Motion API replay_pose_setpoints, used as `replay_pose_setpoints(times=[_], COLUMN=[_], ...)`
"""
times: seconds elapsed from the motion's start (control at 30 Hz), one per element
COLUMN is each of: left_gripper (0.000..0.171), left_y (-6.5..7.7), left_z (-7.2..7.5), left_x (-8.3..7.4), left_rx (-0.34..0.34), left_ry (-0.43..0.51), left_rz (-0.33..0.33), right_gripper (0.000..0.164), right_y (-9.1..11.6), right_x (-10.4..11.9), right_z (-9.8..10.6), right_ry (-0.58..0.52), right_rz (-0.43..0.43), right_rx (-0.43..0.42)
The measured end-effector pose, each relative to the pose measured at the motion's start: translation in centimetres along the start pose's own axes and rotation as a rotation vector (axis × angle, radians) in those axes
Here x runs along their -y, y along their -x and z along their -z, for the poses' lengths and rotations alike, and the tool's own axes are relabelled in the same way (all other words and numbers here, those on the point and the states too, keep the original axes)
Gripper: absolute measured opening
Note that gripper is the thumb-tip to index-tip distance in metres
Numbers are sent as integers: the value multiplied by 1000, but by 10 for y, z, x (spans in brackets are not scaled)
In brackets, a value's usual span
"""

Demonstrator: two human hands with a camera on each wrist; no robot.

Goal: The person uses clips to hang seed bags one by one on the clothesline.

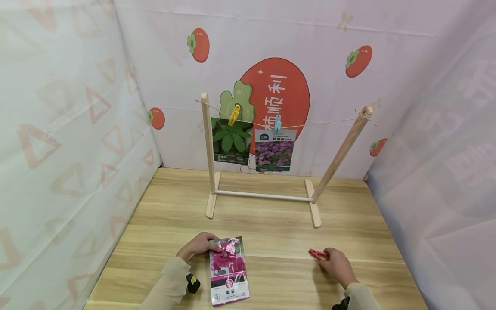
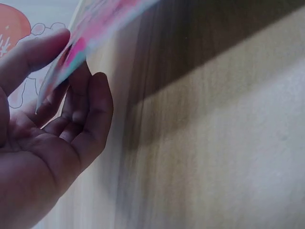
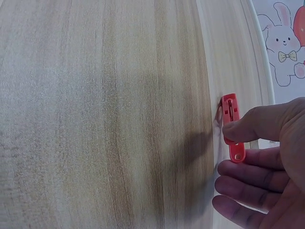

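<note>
My left hand (image 1: 199, 247) pinches the upper left edge of a seed packet (image 1: 229, 272) printed with magenta flowers. In the left wrist view the packet's edge sits between thumb and fingers, tilted over the wooden surface. At the right, my right hand (image 1: 338, 265) holds a red clothespin (image 1: 318, 254) between thumb and fingers. The right wrist view shows the thumb pressed on the red clothespin (image 3: 231, 112), its spring end facing away from the palm. Both hands are in front of the wooden rack.
A wooden rack (image 1: 263, 196) with a string stands at the back of the table (image 1: 271, 241). A yellow clothespin (image 1: 234, 115) holds a green-leaf packet (image 1: 231, 140) on the string; a blue clothespin (image 1: 277, 123) holds a purple-flower packet (image 1: 274, 150). Printed cloth walls (image 1: 170, 77) surround the table.
</note>
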State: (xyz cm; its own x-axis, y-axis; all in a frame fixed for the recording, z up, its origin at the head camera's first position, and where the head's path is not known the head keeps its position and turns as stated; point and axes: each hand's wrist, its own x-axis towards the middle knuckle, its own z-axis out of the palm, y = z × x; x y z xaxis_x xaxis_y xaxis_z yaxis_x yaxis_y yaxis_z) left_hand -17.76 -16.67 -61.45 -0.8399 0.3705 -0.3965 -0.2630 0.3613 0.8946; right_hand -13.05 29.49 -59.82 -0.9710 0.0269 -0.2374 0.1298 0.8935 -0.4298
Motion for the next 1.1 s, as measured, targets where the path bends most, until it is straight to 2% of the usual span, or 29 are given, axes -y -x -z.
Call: replay_pose_setpoints(times=[0.1,0.33,0.53,0.8,1.0,1.1], left_gripper=[29,32,32,12,36,35], left_y=[-1,-2,-2,-2,-3,-4], left_z=[-1,-1,0,-1,-2,-2], left_x=[4,6,5,6,4,1], left_rx=[-17,-17,-30,-46,-98,-137], left_ry=[26,178,215,290,327,345], left_rz=[5,10,32,44,43,52], right_gripper=[34,30,28,31,35,34], right_y=[-1,-1,2,3,3,3], right_x=[-1,-2,-2,-1,3,6], right_z=[-1,-2,-3,-2,2,5], right_ry=[-10,-23,-83,-160,-232,-258], right_rz=[-10,10,32,32,4,-11], right_rx=[-2,-31,-89,-152,-162,-163])
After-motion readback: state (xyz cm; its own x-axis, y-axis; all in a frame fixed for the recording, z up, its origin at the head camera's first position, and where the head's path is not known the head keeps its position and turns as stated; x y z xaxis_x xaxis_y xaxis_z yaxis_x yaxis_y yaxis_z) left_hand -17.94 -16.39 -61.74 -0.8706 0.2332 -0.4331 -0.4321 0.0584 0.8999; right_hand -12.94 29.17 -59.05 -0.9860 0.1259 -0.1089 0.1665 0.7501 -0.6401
